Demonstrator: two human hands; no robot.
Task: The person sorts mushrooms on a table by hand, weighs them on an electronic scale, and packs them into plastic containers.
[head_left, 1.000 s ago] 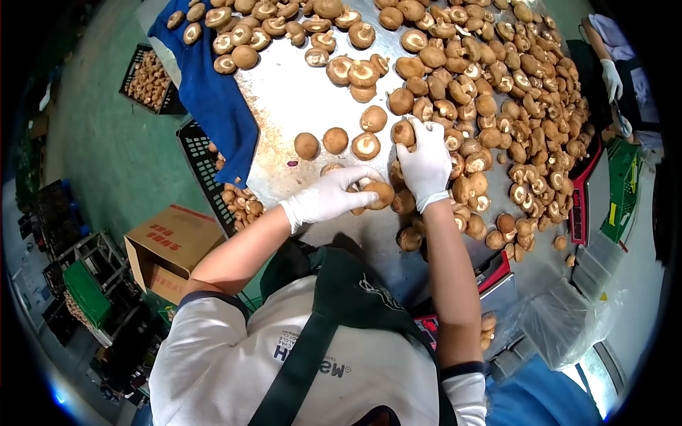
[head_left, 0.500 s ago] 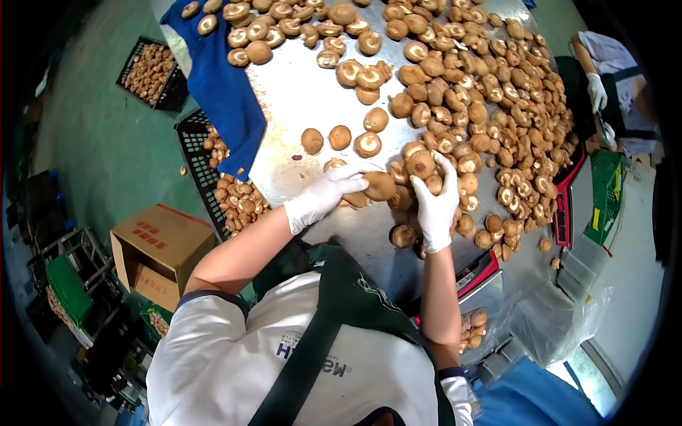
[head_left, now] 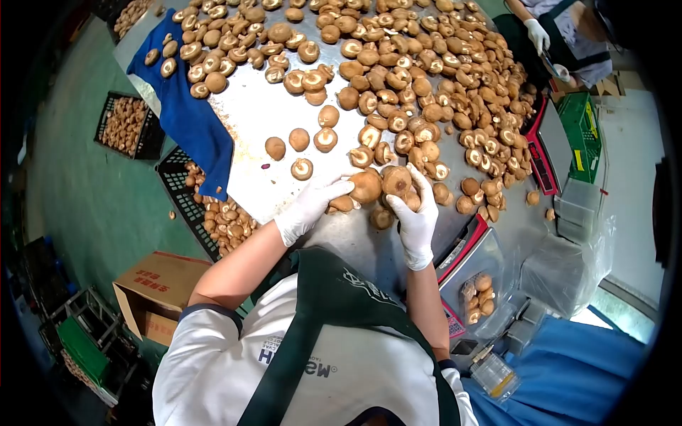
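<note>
In the head view, my gloved left hand closes its fingertips on the side of a broad brown shiitake mushroom. Just right of it, another shiitake sits between the thumb and fingers of my gloved right hand. The two caps are close together over the near edge of the metal table. Beneath and between my hands lie more shiitakes, partly hidden, including one brown cap. A shiitake with its pale underside up rests a little beyond my left hand.
A large shiitake heap covers the table's right and far side. A blue cloth drapes the left edge above a black crate of mushrooms. Right stand a red-edged scale and a bag of mushrooms. A co-worker's gloved hand shows upper right.
The camera view has shifted, so the table appears further left. Both hands still hold shiitakes, now drawn closer together. A pale-underside mushroom now lies on the table beyond my left hand.
</note>
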